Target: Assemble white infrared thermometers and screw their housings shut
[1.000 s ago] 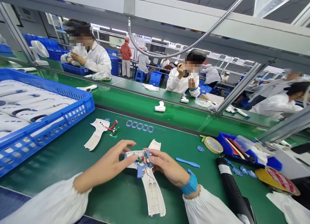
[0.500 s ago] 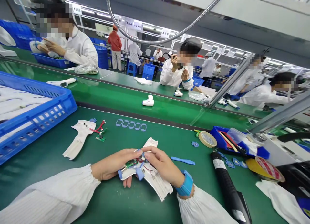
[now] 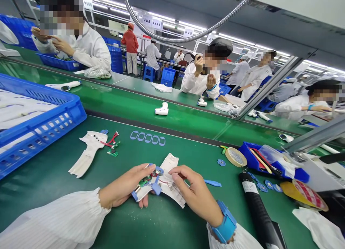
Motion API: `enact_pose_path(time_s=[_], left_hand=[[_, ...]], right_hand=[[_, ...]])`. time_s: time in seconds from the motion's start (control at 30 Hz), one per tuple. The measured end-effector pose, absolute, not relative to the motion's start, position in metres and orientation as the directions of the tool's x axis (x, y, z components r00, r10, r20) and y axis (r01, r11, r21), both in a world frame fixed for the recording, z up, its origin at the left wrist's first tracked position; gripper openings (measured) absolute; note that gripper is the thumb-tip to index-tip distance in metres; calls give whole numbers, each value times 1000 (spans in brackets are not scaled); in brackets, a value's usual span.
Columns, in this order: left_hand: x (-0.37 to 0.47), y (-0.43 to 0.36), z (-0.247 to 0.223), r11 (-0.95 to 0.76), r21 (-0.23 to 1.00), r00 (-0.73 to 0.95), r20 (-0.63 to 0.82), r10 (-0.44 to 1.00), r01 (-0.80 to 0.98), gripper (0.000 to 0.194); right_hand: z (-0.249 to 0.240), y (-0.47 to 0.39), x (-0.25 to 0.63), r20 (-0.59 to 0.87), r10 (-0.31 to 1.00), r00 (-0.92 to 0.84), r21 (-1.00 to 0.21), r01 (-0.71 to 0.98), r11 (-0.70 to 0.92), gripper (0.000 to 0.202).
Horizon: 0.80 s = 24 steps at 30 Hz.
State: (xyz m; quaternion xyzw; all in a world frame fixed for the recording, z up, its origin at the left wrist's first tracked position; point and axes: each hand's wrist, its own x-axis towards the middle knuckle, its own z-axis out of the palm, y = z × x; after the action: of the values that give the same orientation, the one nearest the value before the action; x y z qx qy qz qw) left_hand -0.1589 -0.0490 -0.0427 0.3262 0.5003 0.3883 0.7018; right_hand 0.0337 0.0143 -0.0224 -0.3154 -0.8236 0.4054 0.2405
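The left hand (image 3: pixel 125 186) grasps the head end of a white gun-shaped housing half (image 3: pixel 175 196), thumb on top and fingertips showing beneath; the right hand (image 3: pixel 199 197) is loosely curled just beside it, thumb and forefinger close together over the handle, and whether they pinch anything I cannot tell. The held half is above the green worktop (image 3: pixel 129 225), its handle slanting toward the lower right; in its head are a green circuit board (image 3: pixel 146 180), some red wires and a blue trigger piece (image 3: pixel 156 188).

Just behind it lies another white shell (image 3: pixel 170 163), partly hidden; to the left lies a second loose shell (image 3: pixel 88 152), with red leads (image 3: pixel 111 142) and a small green board (image 3: pixel 113 153) beside it; between these and the belt runs a row of five blue frames (image 3: pixel 148 138).

To the right of the hands, a blue flat tool (image 3: pixel 213 183) lies partly behind the right hand; farther out are a round dish of small parts (image 3: pixel 236 157), a blue bin (image 3: pixel 304 176) and a black cylindrical tool (image 3: pixel 254 202); at far left is a blue crate (image 3: pixel 74 114) of white housings; beyond, a white device (image 3: pixel 161 110) rests on the green conveyor belt (image 3: pixel 121 110), and co-workers in white sit across from it.
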Motion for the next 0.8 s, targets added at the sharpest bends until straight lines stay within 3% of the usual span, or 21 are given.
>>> enact_pose_path(time_s=[0.23, 0.5, 0.8], left_hand=[[-158, -48, -35, 455, 864, 115, -440, 891, -216, 42], [-159, -48, -35, 403, 888, 68, -398, 915, -220, 40], [-160, -49, -37, 384, 895, 52, -383, 922, -228, 41]], right_hand=[[-21, 14, 36, 127, 687, -715, -792, 344, 505, 17], [-26, 16, 39, 88, 763, -641, -795, 417, 441, 19], [-30, 17, 36, 104, 780, -617, -842, 363, 400, 17]])
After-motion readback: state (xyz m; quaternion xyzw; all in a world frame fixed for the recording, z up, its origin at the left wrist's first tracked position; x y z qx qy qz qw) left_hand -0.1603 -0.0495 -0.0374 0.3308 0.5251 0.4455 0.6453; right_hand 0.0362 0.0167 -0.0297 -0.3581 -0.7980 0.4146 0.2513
